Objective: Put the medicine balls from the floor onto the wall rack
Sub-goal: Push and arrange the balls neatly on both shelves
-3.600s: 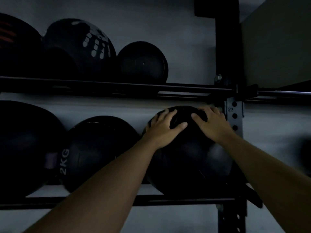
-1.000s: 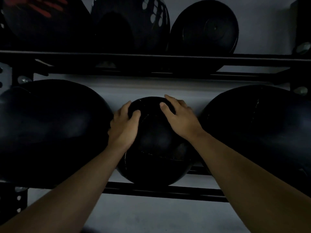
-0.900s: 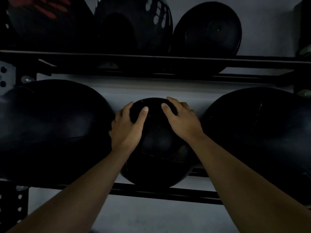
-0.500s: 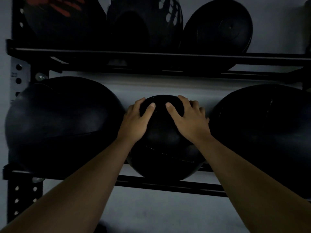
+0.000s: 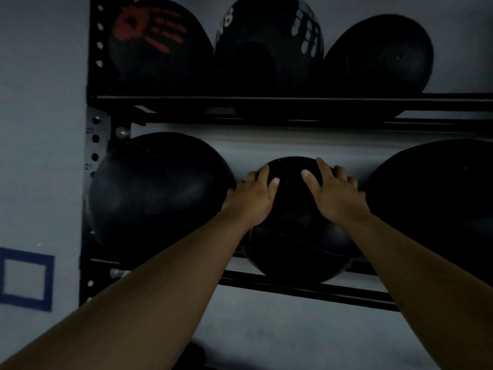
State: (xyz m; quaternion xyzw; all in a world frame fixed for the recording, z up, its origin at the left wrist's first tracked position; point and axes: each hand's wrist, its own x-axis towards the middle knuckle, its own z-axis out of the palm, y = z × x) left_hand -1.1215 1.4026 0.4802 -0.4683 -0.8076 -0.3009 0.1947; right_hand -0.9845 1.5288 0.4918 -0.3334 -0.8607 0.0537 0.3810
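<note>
A small black medicine ball (image 5: 293, 236) rests on the lower rails of the black wall rack (image 5: 306, 292), between two bigger black balls. My left hand (image 5: 253, 196) lies on its upper left side and my right hand (image 5: 336, 193) on its upper right side, fingers spread over the top. A large black ball (image 5: 160, 193) touches it on the left, and another large one (image 5: 437, 209) sits on the right.
On the upper shelf (image 5: 293, 102) sit a ball with a red handprint (image 5: 154, 41), a ball with a white handprint (image 5: 269, 41) and a plain black ball (image 5: 378, 54). The rack's perforated upright (image 5: 94, 145) stands at the left. A blue taped square (image 5: 25, 279) marks the grey wall.
The view has shifted left, so the rack's left upright and the blue square have come into sight. Both hands stay on the small ball, which has kept its place between the big balls.
</note>
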